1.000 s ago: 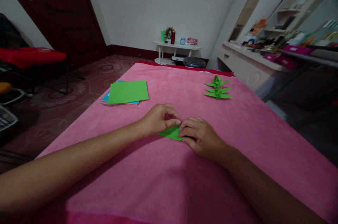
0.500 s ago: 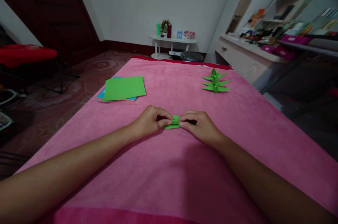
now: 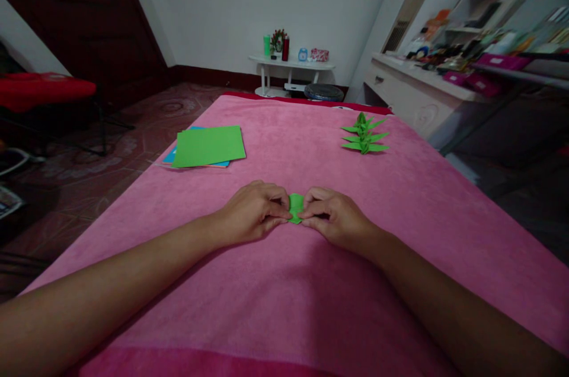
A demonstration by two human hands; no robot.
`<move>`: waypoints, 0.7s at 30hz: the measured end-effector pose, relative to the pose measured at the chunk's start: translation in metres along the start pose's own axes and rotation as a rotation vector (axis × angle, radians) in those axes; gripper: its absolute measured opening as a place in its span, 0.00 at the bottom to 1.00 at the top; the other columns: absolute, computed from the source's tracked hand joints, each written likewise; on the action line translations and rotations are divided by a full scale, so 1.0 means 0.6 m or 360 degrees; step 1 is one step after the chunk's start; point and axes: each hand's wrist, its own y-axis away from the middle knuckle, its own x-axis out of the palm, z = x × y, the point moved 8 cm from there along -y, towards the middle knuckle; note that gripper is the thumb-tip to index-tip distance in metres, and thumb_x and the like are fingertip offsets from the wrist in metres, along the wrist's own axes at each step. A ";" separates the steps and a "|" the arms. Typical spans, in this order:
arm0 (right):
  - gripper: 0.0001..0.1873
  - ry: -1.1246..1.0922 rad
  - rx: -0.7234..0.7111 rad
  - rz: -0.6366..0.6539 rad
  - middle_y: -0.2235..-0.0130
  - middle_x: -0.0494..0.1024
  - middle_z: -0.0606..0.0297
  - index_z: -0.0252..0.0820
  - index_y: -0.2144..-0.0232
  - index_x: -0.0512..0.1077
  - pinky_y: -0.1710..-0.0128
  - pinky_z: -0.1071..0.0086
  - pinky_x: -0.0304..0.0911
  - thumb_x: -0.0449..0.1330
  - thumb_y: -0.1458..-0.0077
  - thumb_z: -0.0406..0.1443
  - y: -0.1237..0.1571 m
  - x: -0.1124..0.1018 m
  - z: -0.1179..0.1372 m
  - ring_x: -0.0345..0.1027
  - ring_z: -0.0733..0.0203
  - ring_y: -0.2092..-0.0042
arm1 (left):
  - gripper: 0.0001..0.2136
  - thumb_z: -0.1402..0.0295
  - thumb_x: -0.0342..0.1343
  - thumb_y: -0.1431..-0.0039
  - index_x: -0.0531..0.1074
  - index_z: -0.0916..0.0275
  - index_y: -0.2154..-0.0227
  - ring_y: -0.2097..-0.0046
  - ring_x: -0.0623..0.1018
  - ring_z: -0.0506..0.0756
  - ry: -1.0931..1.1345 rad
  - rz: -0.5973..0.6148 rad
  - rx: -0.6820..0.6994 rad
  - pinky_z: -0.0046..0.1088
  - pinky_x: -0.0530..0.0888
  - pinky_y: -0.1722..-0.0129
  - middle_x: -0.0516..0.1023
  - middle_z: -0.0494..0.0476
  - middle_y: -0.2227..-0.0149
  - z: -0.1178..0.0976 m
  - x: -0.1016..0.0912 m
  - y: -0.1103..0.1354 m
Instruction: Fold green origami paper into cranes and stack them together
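Observation:
A small folded piece of green paper (image 3: 296, 207) is pinched between both my hands just above the pink cloth (image 3: 288, 282). My left hand (image 3: 254, 211) grips its left side with closed fingers. My right hand (image 3: 334, 216) grips its right side the same way. Most of the paper is hidden by my fingertips. A flat stack of paper sheets (image 3: 207, 146), green on top with blue under it, lies at the left of the cloth. Finished green folded paper figures (image 3: 365, 134) sit at the far right of the cloth.
The pink cloth covers a table or bed that fills the middle of the view. A red chair (image 3: 42, 89) stands at the left on the tiled floor. A small white table (image 3: 291, 63) with bottles is by the far wall. A cluttered white dresser (image 3: 427, 92) runs along the right.
The green paper was flat on the cloth under my fingers a second ago. Both hands have since lifted it, pinched it and drawn closer together, so less paper shows.

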 end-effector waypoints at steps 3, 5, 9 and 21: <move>0.04 0.0190 -0.0028 -0.0005 0.69 0.72 0.64 0.42 0.71 0.78 0.64 0.68 0.60 0.62 0.49 0.31 0.003 0.000 0.011 0.65 0.62 0.64 | 0.07 0.70 0.53 0.43 0.77 0.58 0.67 0.61 0.74 0.53 -0.0160 0.0042 -0.0013 0.33 0.65 0.59 0.76 0.53 0.65 -0.010 0.000 0.001; 0.04 0.0230 -0.0028 -0.0025 0.69 0.72 0.63 0.41 0.71 0.78 0.63 0.68 0.60 0.62 0.49 0.32 0.006 0.000 0.014 0.65 0.61 0.64 | 0.07 0.69 0.54 0.43 0.77 0.58 0.67 0.61 0.74 0.53 -0.0192 0.0030 -0.0034 0.33 0.64 0.59 0.76 0.53 0.65 -0.014 0.000 0.003; 0.03 0.0166 -0.0016 -0.0095 0.69 0.72 0.64 0.41 0.71 0.78 0.64 0.68 0.60 0.63 0.49 0.33 0.009 -0.001 0.009 0.65 0.62 0.64 | 0.07 0.65 0.53 0.41 0.76 0.58 0.66 0.62 0.74 0.53 -0.0168 -0.0065 -0.0068 0.33 0.65 0.60 0.77 0.53 0.66 -0.011 0.000 0.008; 0.04 0.0057 0.0185 -0.0152 0.71 0.70 0.66 0.40 0.74 0.72 0.67 0.70 0.57 0.59 0.48 0.31 0.006 0.002 0.001 0.63 0.64 0.67 | 0.08 0.70 0.52 0.42 0.76 0.60 0.70 0.65 0.72 0.52 0.0090 -0.0232 -0.0269 0.29 0.68 0.64 0.74 0.54 0.69 0.001 0.002 0.012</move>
